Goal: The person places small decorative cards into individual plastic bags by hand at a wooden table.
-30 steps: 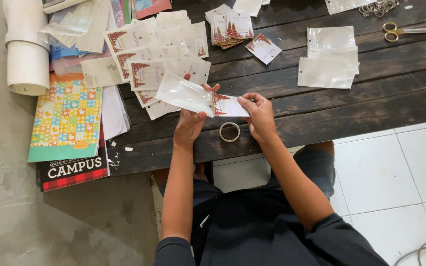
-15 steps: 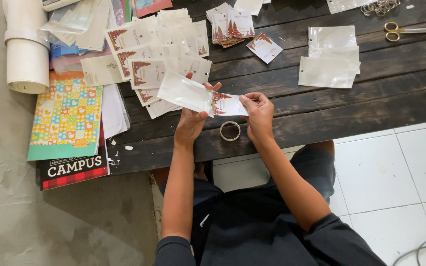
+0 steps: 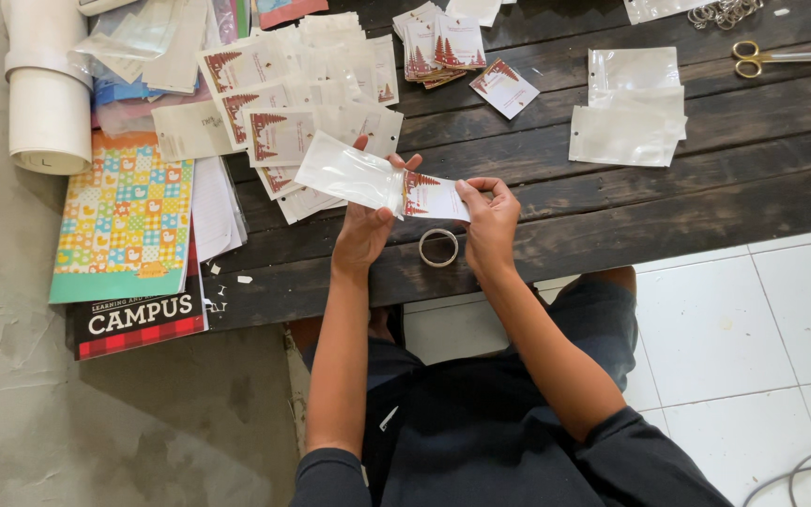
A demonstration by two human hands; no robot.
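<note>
Paper roll (image 3: 49, 103): white, far upper left of the frame, lying beside the table edge.
Notebooks (image 3: 129, 235): left of centre, one with a bright patterned cover on top of a dark one with a red checked strip; loose white sheets tucked beside them.
Card pile (image 3: 302, 94): upper middle-left, many white cards with red tree prints, fanned and overlapping on the dark wooden table (image 3: 668, 202).
Left hand (image 3: 368, 221): centre of the frame, fingers and thumb pinched on the clear plastic pouch (image 3: 349, 174), gripping near its open end.
Pouch contents: the printed card (image 3: 432, 195) sits partly inside the mouth, the rest sticking out to the right.
Right hand (image 3: 488, 218): just right of centre, fingertips closed on the card's right edge.
Handling, as a judgement: pouch is light, thin, floppy and likely slippery, best held near the mouth; card is light and fairly stiff but bends easily, best held by its edge.
Tape ring (image 3: 438, 247): on the table below and between the hands, touching neither.
Small card stack (image 3: 443, 42): upper middle, with one card (image 3: 504, 89) lying apart beside it.
Empty pouches (image 3: 631, 108): upper right, a few stacked flat, nothing visible inside.
Scissors (image 3: 781, 56): far upper right, gold handles, near a cluster of metal rings (image 3: 725, 11).
</note>
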